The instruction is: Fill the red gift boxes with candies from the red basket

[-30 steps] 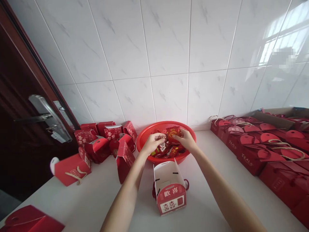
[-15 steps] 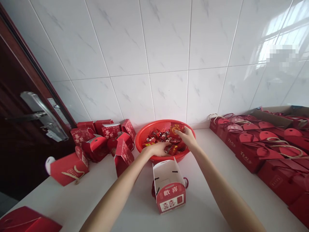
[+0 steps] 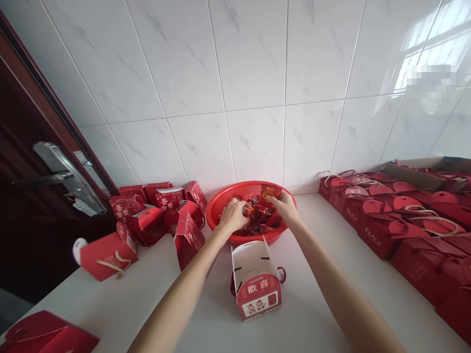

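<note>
Both my hands are inside a red plastic basket (image 3: 217,206) of wrapped sweets (image 3: 257,226). Over the basket's left half, my left hand (image 3: 234,214) has its fingers closed on a small red and orange packet (image 3: 248,211). My right hand (image 3: 285,207) is at the right rim and grips a flat red packet with gold print (image 3: 268,192) between thumb and fingers. In front of the basket stands a red and white gift box (image 3: 257,289), its top open and its white inside showing.
Several red boxes (image 3: 147,223) stand left of the basket, one (image 3: 110,255) lying near the table's left edge. Another box (image 3: 47,336) is at the front left. Rows of red boxes with cord handles (image 3: 382,230) fill the right. A tiled wall (image 3: 253,142) rises behind; a door (image 3: 33,206) is left.
My left hand has lifted from the front of the basket and moved up and slightly left, now closed on a packet. My right hand has barely moved and keeps the flat packet.
</note>
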Demonstrator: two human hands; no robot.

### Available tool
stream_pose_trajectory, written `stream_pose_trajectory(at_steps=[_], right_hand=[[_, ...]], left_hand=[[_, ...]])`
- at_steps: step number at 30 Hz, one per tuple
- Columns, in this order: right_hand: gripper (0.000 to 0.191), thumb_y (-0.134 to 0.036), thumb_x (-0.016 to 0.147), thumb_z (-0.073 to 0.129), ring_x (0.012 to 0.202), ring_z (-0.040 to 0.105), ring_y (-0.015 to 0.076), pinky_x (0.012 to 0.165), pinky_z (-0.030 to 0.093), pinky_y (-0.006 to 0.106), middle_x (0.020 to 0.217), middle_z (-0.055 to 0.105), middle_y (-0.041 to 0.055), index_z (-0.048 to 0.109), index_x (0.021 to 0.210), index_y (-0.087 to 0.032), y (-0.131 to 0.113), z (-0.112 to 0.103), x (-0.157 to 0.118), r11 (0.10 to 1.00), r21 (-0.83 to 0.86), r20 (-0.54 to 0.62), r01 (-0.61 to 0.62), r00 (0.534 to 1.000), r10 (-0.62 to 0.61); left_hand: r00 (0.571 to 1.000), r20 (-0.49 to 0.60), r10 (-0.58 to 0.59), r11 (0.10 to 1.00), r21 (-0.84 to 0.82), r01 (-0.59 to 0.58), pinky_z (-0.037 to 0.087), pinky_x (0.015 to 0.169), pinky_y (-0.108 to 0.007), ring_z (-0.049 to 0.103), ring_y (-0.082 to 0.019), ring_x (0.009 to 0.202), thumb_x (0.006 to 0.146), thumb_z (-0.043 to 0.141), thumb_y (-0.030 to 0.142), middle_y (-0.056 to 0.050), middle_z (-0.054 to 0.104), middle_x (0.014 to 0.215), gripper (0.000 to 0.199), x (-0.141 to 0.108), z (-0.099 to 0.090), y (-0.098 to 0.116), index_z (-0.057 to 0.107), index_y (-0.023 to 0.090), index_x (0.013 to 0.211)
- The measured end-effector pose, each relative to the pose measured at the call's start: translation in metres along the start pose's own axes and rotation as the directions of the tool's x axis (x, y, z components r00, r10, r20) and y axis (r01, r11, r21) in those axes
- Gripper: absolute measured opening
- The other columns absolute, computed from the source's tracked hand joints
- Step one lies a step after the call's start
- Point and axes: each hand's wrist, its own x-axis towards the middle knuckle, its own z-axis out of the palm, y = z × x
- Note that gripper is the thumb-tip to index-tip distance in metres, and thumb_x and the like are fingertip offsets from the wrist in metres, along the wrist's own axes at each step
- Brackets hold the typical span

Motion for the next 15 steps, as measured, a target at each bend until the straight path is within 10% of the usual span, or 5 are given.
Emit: stream_pose_trajectory(at_steps=[5,10,15], right_hand=[[0.030,-0.045,0.071,0.066,0.079,0.064,0.0214,0.067,0.052,0.032,0.083,0.069,0.0021,0.059,0.089,-0.021,0.002,0.000,0.000,0.999,-0.027,0.003,0.030,1.000,-0.029],[0.025,-0.042,0.069,0.065,0.071,0.060,0.0198,0.063,0.048,0.032,0.075,0.063,0.0003,0.052,0.077,-0.022,-0.003,0.000,-0.003,0.999,-0.033,-0.013,0.004,1.000,-0.005],[0.023,-0.040,0.070,0.064,0.075,0.062,0.0209,0.065,0.050,0.032,0.080,0.067,0.0017,0.056,0.082,-0.022,-0.003,0.000,-0.003,0.998,-0.054,-0.013,0.015,1.000,-0.016]], left_hand=[[0.993,0.013,0.115,0.993,-0.035,-0.115,0.040,0.107,-0.044,0.050,-0.038,0.129,0.067,0.066,0.007,-0.015,0.061,0.132,0.048,0.001,0.002,-0.002,0.075,0.018,0.112],[0.889,0.326,0.323,0.945,-0.171,-0.280,0.052,0.082,-0.027,0.071,-0.024,0.092,0.070,0.069,0.018,-0.002,0.079,0.096,0.025,0.004,0.007,-0.001,0.080,0.026,0.091],[0.839,0.452,0.303,0.953,-0.155,-0.260,0.051,0.083,-0.028,0.071,-0.027,0.102,0.071,0.068,0.022,-0.005,0.076,0.117,0.036,0.008,0.011,-0.005,0.076,0.027,0.106]])
